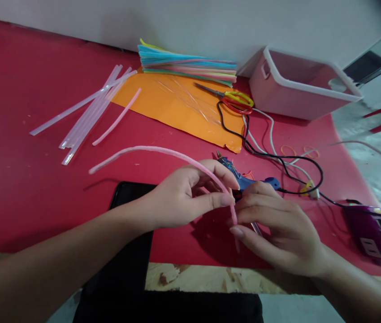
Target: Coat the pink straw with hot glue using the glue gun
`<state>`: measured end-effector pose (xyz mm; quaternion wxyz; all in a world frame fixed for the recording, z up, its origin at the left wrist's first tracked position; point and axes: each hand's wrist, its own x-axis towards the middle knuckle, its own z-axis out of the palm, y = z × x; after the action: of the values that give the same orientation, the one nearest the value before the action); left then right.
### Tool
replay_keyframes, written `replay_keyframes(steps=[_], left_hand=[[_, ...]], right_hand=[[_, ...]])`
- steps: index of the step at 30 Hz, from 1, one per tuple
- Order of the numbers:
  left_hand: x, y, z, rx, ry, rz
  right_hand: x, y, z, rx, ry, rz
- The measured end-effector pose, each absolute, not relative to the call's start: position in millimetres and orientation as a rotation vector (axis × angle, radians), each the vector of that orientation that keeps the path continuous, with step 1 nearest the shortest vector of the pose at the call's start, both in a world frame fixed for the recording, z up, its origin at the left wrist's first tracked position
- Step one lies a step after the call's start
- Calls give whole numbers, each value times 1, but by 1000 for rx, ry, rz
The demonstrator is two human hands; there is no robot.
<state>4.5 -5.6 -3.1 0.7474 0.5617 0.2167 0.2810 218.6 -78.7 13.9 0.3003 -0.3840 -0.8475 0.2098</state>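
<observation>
A long pink pipe cleaner (163, 151) arches over the table from the left and bends down between my hands. My left hand (190, 193) pinches it between thumb and fingers near its right end. Just below that grip, my right hand (278, 224) has its thumb and fingertips closed on the same pipe cleaner, whose tip points down. A blue glue gun (244, 181) lies behind my hands, partly hidden by them. Under my left forearm sits a black phone-like slab (133, 190). A shorter pink pipe cleaner (118, 117) rests farther back.
Clear glue sticks (88, 112) lie at the left. Yellow-and-red scissors (234, 99) rest on an orange envelope (177, 107), before a bundle of coloured pipe cleaners (187, 65). A pink bin (284, 89), looping cables (261, 154) and a purple power strip (367, 233) occupy the right.
</observation>
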Motion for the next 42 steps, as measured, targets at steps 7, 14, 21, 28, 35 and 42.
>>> replay_keyframes(steps=[7, 14, 21, 28, 35, 42], left_hand=[[8, -4, -2, 988, 604, 533], [7, -7, 4, 1055, 720, 714], [8, -6, 2, 1042, 772, 713], [7, 1, -1, 827, 912, 651], [5, 1, -2, 841, 940, 643], [4, 2, -1, 818, 936, 637]], right_hand=[[216, -78, 8, -1142, -2140, 336], [210, -77, -1, -1148, -2194, 96], [209, -77, -1, -1126, -2258, 170], [239, -68, 4, -1471, -2267, 139], [273, -52, -11, -1653, -2388, 163], [281, -54, -5, -1588, -2251, 278]])
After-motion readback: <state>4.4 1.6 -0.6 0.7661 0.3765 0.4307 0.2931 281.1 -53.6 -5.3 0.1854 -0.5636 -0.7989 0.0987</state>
